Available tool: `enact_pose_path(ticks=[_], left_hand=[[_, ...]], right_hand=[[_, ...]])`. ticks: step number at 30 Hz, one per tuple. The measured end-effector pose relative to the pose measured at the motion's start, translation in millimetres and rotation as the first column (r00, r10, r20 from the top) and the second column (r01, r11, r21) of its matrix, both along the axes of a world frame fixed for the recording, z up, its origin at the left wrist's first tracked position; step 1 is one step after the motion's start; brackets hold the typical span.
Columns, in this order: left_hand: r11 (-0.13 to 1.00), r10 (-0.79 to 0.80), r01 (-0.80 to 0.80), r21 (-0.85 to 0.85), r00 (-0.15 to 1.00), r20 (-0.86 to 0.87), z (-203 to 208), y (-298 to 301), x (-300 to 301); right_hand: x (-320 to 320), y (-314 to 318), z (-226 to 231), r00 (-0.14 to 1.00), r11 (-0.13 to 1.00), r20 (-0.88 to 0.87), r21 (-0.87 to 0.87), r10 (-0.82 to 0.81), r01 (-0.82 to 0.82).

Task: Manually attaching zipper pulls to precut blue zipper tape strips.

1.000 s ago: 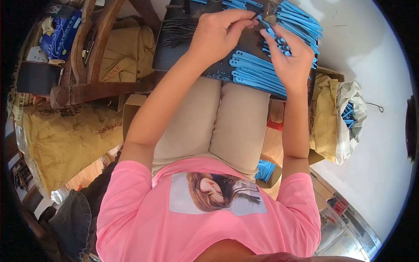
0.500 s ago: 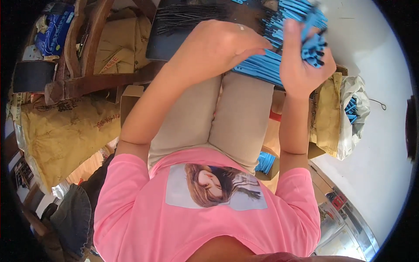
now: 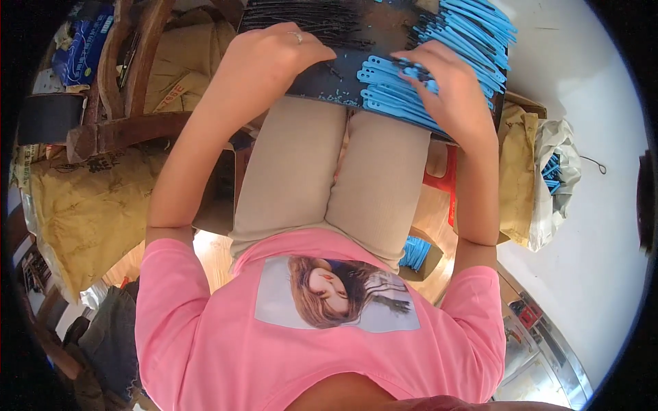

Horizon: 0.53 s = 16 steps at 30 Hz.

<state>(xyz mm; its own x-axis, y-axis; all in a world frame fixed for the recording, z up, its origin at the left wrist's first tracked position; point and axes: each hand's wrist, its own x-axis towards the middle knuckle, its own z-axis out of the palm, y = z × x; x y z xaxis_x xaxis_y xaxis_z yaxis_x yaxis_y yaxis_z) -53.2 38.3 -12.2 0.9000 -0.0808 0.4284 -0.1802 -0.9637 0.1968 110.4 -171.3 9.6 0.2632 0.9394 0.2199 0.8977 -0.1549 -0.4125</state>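
Observation:
Long thin blue plastic strips with holes at their ends lie in a pile (image 3: 394,96) at the near right part of a dark board. My right hand (image 3: 449,89) is over that pile, closed round a bundle of blue strips (image 3: 417,70) whose black-marked ends point left. My left hand (image 3: 274,58) is at the near edge of a heap of thin black strips (image 3: 315,24). Its fingers are bent together, and what they pinch, if anything, is hidden. A short black piece (image 3: 334,71) shows just below its fingertips.
The dark board (image 3: 312,89) rests over my knees, with small blue scraps near its edge. More blue strips (image 3: 473,41) lie at its far right. A white sack (image 3: 554,198) of blue pieces stands at right, a wooden chair frame (image 3: 137,127) at left, and a box (image 3: 425,264) below.
My left hand has moved left, away from my right hand to the black strips. My right hand has lowered the blue bundle from upright to over the near pile.

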Motion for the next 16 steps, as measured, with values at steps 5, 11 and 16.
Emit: enact_pose_path(ticks=[5,11,16], left_hand=[[1.000,-0.011,0.011,0.003,1.000,0.030,-1,2,2],[0.993,-0.101,0.095,0.067,0.989,0.104,-1,11,5],[0.991,-0.133,0.124,0.059,0.974,0.181,-7,12,5]], right_hand=[[0,9,-6,1.000,0.996,0.003,-0.084,0.012,-0.011],[-8,19,3,0.995,0.967,0.100,-0.253,0.010,0.016],[-8,23,0,1.000,0.948,0.021,-0.319,-0.008,0.015]])
